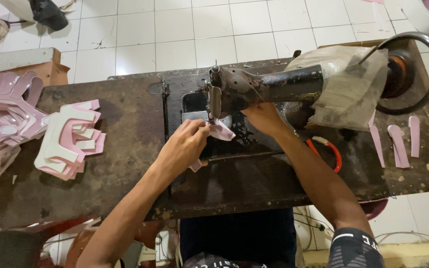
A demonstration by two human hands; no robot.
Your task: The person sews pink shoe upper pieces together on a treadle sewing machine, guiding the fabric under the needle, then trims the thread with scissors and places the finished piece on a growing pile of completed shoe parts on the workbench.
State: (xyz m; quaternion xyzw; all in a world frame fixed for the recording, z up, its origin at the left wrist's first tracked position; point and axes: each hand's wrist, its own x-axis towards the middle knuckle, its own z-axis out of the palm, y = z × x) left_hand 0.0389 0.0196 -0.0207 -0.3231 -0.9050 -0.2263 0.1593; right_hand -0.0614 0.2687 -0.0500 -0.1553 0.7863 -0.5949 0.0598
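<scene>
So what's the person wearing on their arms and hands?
Both hands, left and right, are bare, with no gloves, rings or watch showing. The forearms are bare too. Only the right arm's sleeve shows: dark, with white stripes and pale lettering at the cuff.

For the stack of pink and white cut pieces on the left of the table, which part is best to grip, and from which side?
Probably the stack of pink and white pieces is best pinched at its solid white left edge, coming from the left. The pieces are flat and fanned; their open prongs point right, toward the left hand, and look likely to bend or slip apart.
</scene>
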